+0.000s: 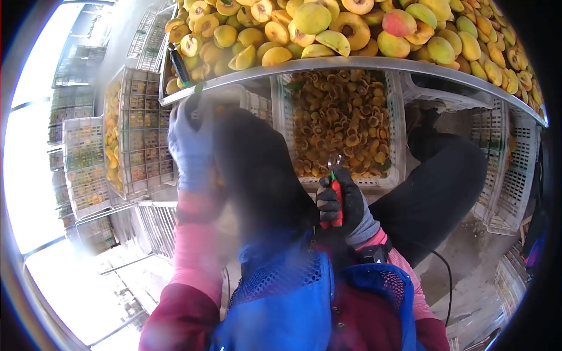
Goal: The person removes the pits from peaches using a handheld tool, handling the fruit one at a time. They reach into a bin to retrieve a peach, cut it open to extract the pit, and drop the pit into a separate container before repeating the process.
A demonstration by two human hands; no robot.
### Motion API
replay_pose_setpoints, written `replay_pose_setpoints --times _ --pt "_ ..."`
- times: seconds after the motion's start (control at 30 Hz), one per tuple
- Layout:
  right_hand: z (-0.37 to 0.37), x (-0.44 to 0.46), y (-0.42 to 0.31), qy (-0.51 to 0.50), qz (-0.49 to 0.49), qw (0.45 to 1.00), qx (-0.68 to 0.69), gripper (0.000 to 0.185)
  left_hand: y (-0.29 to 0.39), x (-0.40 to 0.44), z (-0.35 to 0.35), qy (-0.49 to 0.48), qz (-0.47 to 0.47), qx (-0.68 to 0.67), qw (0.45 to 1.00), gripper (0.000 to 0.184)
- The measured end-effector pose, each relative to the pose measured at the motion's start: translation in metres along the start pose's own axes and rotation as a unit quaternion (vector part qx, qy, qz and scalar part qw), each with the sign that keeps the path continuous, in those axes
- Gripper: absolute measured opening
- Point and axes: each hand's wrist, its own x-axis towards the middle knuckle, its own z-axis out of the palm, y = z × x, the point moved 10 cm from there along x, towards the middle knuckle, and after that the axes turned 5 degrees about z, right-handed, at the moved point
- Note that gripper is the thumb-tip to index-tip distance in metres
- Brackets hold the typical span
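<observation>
My right hand (345,202), in a dark-palmed grey glove, is wrapped round the red handles of a small cutting tool (336,199) with metal jaws pointing up, in front of the crate of halved fruit (342,123). My left hand (190,128), in a grey-blue glove, is beside my knee, just below the metal tray's edge (234,77); its fingers are blurred, and whether it holds anything is hidden. Whole and halved yellow-orange fruits (313,19) are heaped on the tray. A black-handled tool (178,64) lies at the tray's left corner.
Stacked plastic crates (146,126) with fruit stand at the left. More pale crates (506,169) stand at the right, beyond my bent leg. A dark cable (449,275) runs down at the lower right. The tray's metal rim crosses above the fruit crate.
</observation>
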Motion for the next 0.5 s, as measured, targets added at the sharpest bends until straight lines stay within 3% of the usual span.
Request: replay_pose_setpoints --times 0.07,0.13,0.27,0.3,0.33,0.4,0.47,0.5 --pt "-0.003 0.000 -0.003 0.052 -0.030 0.998 -0.006 0.034 0.040 0.028 0.019 -0.028 0.004 -0.073 0.997 0.046" --pt "0.009 -0.008 -0.014 0.086 -0.079 0.991 -0.070 0.035 0.047 0.059 0.065 -0.049 0.095 0.018 0.994 0.047" --pt "-0.005 -0.019 -0.049 0.133 -0.182 0.961 -0.162 0.037 0.034 0.096 0.119 -0.157 0.110 0.053 0.980 0.046" --pt "-0.006 -0.022 -0.053 0.160 -0.199 0.951 -0.172 0.038 0.034 0.096 0.109 -0.139 0.103 0.064 0.983 0.045" --pt "-0.004 -0.024 -0.056 0.190 -0.214 0.941 -0.180 0.039 0.050 0.089 0.084 -0.075 0.140 0.003 0.987 0.041" --pt "0.009 -0.026 -0.061 0.214 -0.234 0.926 -0.204 0.040 0.082 0.065 0.045 -0.042 0.137 -0.116 0.983 0.038" --pt "0.027 -0.029 -0.060 0.213 -0.237 0.918 -0.238 0.041 0.136 0.026 0.016 -0.027 0.276 -0.208 0.938 0.041" --pt "0.041 -0.030 -0.057 0.203 -0.238 0.916 -0.252 0.040 0.153 0.003 0.018 -0.095 0.313 -0.212 0.921 0.045"
